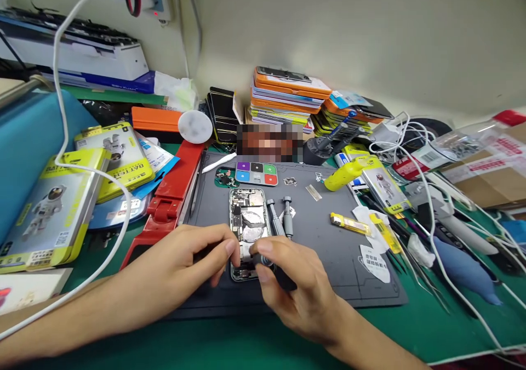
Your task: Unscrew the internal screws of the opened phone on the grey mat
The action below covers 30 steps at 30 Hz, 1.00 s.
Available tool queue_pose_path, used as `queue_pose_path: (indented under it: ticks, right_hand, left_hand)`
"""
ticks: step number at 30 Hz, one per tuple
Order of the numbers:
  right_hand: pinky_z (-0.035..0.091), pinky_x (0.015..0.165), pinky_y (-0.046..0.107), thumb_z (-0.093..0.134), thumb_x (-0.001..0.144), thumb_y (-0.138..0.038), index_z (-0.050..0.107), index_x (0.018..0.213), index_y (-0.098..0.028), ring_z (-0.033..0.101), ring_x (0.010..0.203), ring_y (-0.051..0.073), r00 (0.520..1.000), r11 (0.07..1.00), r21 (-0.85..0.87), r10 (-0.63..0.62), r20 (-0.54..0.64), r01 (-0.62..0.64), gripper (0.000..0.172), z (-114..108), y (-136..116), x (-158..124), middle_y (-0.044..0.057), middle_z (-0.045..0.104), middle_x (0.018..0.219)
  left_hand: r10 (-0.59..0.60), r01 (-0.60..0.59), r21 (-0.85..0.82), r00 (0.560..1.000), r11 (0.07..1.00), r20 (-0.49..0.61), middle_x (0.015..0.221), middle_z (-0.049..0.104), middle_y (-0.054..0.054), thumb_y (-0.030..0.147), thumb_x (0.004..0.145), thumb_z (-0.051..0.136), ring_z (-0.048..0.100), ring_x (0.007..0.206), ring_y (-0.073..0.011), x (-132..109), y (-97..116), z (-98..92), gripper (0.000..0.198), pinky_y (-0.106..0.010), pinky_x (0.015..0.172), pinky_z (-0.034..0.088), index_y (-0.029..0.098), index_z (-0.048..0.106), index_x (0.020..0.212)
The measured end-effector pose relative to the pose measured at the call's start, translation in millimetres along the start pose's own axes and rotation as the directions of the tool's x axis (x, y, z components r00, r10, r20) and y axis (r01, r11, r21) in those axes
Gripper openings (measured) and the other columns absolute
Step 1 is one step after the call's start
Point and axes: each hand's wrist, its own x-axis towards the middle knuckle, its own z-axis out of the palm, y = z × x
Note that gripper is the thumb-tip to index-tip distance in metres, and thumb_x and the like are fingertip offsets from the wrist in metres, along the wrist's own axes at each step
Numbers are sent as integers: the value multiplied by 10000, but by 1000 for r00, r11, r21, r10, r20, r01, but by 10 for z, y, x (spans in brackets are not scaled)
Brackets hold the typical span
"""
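Observation:
An opened phone (249, 216) lies on the dark grey mat (329, 266), its inner parts bare. My left hand (205, 255) is closed at the phone's lower left edge, thumb against the curled index finger; whatever is between them is hidden. Over the phone's lower right side, my right hand (296, 282) pinches a small dark thing that I cannot make out. Two grey screwdrivers (288, 216) lie side by side just right of the phone. Above the phone sits a tray with coloured squares (257, 174), next to a small green circuit board (226, 177).
Red hinged tool (168, 200) and yellow battery boxes (57, 205) stand left. Stacked phone cases (287, 93) and a screwdriver holder (318, 149) are behind. A yellow bottle (343, 175), tweezers (427, 282), blue air blower (464, 266) and white cables (427, 194) crowd the right.

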Motion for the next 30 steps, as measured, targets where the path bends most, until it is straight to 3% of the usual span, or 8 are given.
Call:
queue_pose_path:
  ticks: [3,6,11,14,17,24,27,30]
  right_hand:
    - [666,1028,416,490,895,-33,448,1571,-167,734,1251,233,1000,1000,18,-6,16,6,691,-34,-9,-21,139,732,1349]
    - [654,1063,406,565,897,-32,466,1548,-150,717,1300,242,999,999,-23,-37,6,37,668,-53,9,-54,168,715,1375]
    - [665,1038,409,505,948,-71,431,1577,-139,722,1283,242,998,998,-7,-58,-21,58,637,-39,35,-68,168,712,1372]
    - [688,950,396,632,1012,-146,415,1591,-150,762,1133,248,997,997,-67,-52,-64,47,618,-9,39,-69,144,752,1280]
    - [694,907,393,629,1016,-73,385,1624,-174,774,997,220,996,998,-64,-13,-86,8,663,21,42,-92,114,767,1240]
    - [697,977,422,609,1001,16,311,1651,-143,778,1139,236,990,998,16,-52,-133,55,733,7,66,-177,192,706,1317]
    - [706,918,413,608,988,31,309,1643,-198,772,1070,209,983,996,88,1,-185,16,755,-59,75,-177,130,705,1212]
    - [695,902,403,586,959,58,316,1631,-228,750,1019,185,976,986,145,106,-192,-79,778,-132,84,-180,80,669,1137]
  left_hand:
    - [-6,6,21,1000,1000,11,722,635,63,552,1135,417,587,684,-137,12,10,2,435,-258,651,417,253,675,954]
    - [19,-19,56,1000,998,9,736,633,56,539,1139,416,579,685,-130,25,-5,13,462,-252,652,409,236,636,868]
    - [22,-14,148,998,989,-54,774,641,72,472,1107,529,553,661,-143,56,-45,87,239,-256,595,369,280,671,1093]
    - [133,-114,334,991,936,-33,861,677,67,343,1067,606,597,702,-146,92,-50,137,98,-263,641,375,290,666,1123]
    - [219,-195,445,976,874,-1,962,708,45,267,1052,619,657,808,-164,151,-52,155,83,-270,698,394,280,667,1119]
    - [255,-234,300,966,925,-33,971,720,63,233,1060,653,685,858,-125,241,-43,116,92,-216,759,450,261,695,982]
    - [231,-221,228,973,948,-20,984,747,74,239,1055,675,698,887,-117,250,-17,94,106,-203,791,460,268,726,966]
    - [123,-122,71,992,990,-18,963,780,76,309,1036,709,701,900,-131,270,19,57,121,-209,805,476,276,762,932]
